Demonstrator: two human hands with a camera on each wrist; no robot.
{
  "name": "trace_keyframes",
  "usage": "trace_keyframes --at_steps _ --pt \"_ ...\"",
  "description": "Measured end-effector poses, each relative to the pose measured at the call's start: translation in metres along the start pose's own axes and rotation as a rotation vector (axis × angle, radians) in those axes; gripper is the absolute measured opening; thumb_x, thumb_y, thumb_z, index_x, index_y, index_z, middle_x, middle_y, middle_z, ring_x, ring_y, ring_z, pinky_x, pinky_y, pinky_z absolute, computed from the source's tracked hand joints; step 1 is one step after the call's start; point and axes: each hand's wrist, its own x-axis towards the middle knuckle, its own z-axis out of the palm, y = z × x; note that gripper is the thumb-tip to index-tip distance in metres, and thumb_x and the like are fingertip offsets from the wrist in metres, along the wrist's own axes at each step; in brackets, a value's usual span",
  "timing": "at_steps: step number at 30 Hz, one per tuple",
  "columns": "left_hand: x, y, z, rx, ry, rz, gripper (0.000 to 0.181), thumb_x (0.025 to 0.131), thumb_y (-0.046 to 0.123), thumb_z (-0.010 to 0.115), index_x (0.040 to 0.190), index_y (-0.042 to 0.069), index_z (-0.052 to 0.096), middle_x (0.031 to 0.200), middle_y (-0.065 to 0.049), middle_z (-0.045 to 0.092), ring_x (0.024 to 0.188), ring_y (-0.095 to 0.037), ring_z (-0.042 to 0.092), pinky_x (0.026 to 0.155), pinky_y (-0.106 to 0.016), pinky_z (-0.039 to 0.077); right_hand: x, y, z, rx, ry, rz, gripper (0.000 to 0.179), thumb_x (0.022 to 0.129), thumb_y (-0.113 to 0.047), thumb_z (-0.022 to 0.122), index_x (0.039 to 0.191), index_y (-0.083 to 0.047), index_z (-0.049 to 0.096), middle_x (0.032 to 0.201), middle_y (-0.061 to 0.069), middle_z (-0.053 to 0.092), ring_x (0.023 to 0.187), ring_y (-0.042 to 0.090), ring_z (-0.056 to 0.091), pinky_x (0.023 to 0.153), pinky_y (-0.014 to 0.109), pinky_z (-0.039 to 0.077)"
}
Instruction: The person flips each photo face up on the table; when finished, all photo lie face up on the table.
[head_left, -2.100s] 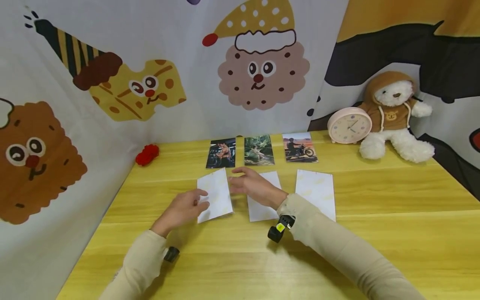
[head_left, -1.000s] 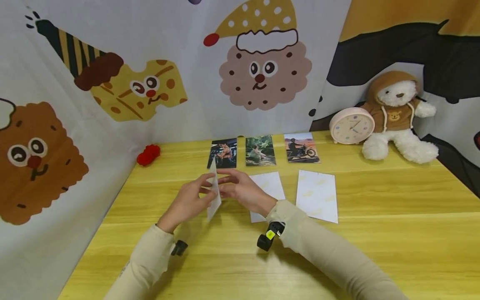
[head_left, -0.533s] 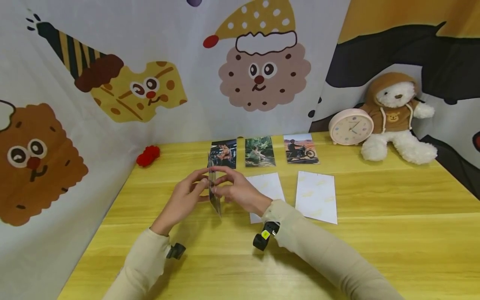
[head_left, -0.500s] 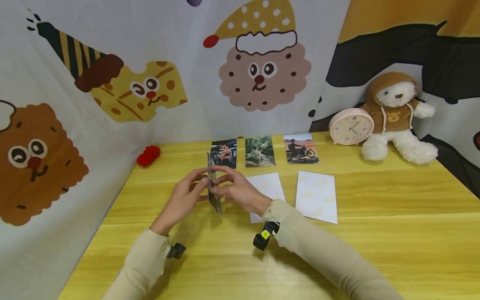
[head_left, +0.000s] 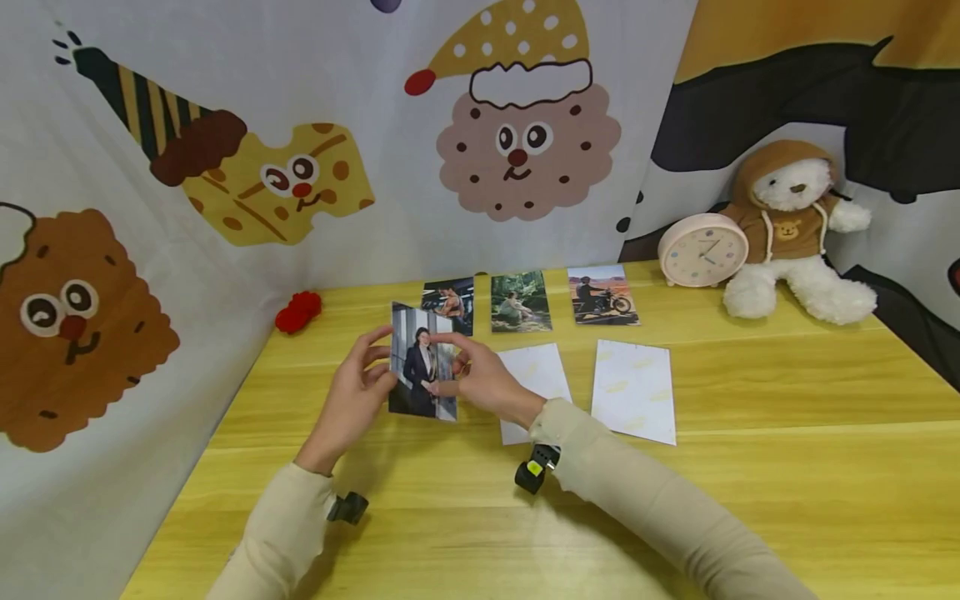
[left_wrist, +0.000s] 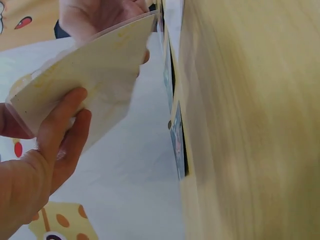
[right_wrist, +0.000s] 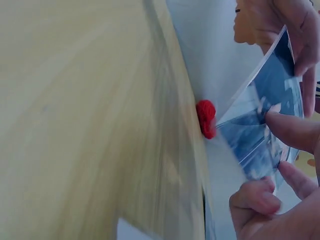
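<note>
Raised above the table is a photo card (head_left: 412, 396), its picture of a person in a dark suit turned toward the head camera. My left hand (head_left: 347, 408) holds it by the left edge, with fingers against the white back (left_wrist: 112, 70) in the left wrist view. On the other side, my right hand (head_left: 491, 383) pinches it, thumb over the picture. Two white cards lie face down, one (head_left: 540, 367) partly behind the right hand and another (head_left: 633, 392) farther right. Behind them are face-up photos of a gym (head_left: 459, 304), a forest stream (head_left: 520, 302) and a motorcycle (head_left: 602, 297).
A red fuzzy object (head_left: 298, 312) lies at the back left of the wooden table (head_left: 465, 517). At the back right stand a pink alarm clock (head_left: 702, 251) and a plush bear (head_left: 795, 237). A printed cloth (head_left: 360, 75) hangs behind.
The card was first white side up on the left, then raised edge-on between both hands. Now it has turned so that its picture shows. The other cards have stayed in place.
</note>
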Motion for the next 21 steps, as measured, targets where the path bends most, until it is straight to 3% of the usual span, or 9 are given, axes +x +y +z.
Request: trace_keyframes --at_steps 5,7,10,13,16,21 --pt "-0.001 -0.002 -0.006 -0.090 0.027 -0.045 0.053 0.101 -0.001 0.045 0.151 0.012 0.039 0.143 -0.018 0.050 0.109 -0.012 0.063 0.076 -0.017 0.052 0.000 0.004 -0.006 0.008 -0.007 0.018 0.067 0.087 -0.013 0.078 0.143 -0.037 0.052 0.101 0.007 0.056 0.086 0.018 0.053 0.066 0.030 0.048" --pt "-0.001 -0.003 -0.008 -0.122 0.035 -0.068 0.053 0.101 -0.001 0.044 0.152 0.012 0.038 0.144 -0.017 0.049 0.105 -0.005 0.063 0.076 -0.016 0.052 -0.001 0.005 -0.008 0.071 -0.033 0.019 0.068 0.088 -0.010 0.076 0.145 -0.037 0.050 0.101 0.006 0.057 0.084 0.019 0.054 0.066 0.032 0.051" --pt "-0.001 -0.005 -0.011 -0.131 0.033 -0.090 0.054 0.101 -0.002 0.044 0.153 0.012 0.037 0.147 -0.017 0.047 0.103 -0.005 0.062 0.077 -0.015 0.053 -0.001 0.007 -0.010 0.153 -0.059 0.004 0.072 0.089 -0.002 0.073 0.148 -0.034 0.046 0.091 0.005 0.056 0.074 0.017 0.053 0.063 0.033 0.050" --pt "0.000 -0.011 -0.012 -0.064 0.001 -0.115 0.057 0.100 -0.002 0.047 0.154 0.013 0.037 0.149 -0.018 0.046 0.107 -0.017 0.062 0.077 -0.018 0.053 -0.001 0.009 -0.011 0.183 -0.055 -0.010 0.076 0.087 0.007 0.069 0.150 -0.029 0.044 0.084 0.005 0.053 0.065 0.015 0.047 0.059 0.031 0.046" --pt "0.000 -0.019 -0.011 0.082 -0.052 -0.133 0.058 0.099 -0.001 0.051 0.153 0.012 0.037 0.150 -0.022 0.046 0.112 -0.029 0.063 0.078 -0.023 0.056 0.000 0.011 -0.011 0.144 -0.034 -0.010 0.080 0.084 0.011 0.069 0.152 -0.023 0.043 0.086 0.004 0.052 0.064 0.013 0.047 0.058 0.029 0.050" --pt "0.004 -0.028 -0.010 0.267 -0.113 -0.150 0.057 0.097 -0.001 0.057 0.151 0.009 0.042 0.148 -0.028 0.048 0.112 -0.037 0.066 0.075 -0.035 0.062 0.002 0.012 -0.010 0.045 -0.014 0.013 0.080 0.083 0.009 0.073 0.152 -0.018 0.042 0.089 0.004 0.055 0.059 0.016 0.053 0.059 0.039 0.058"
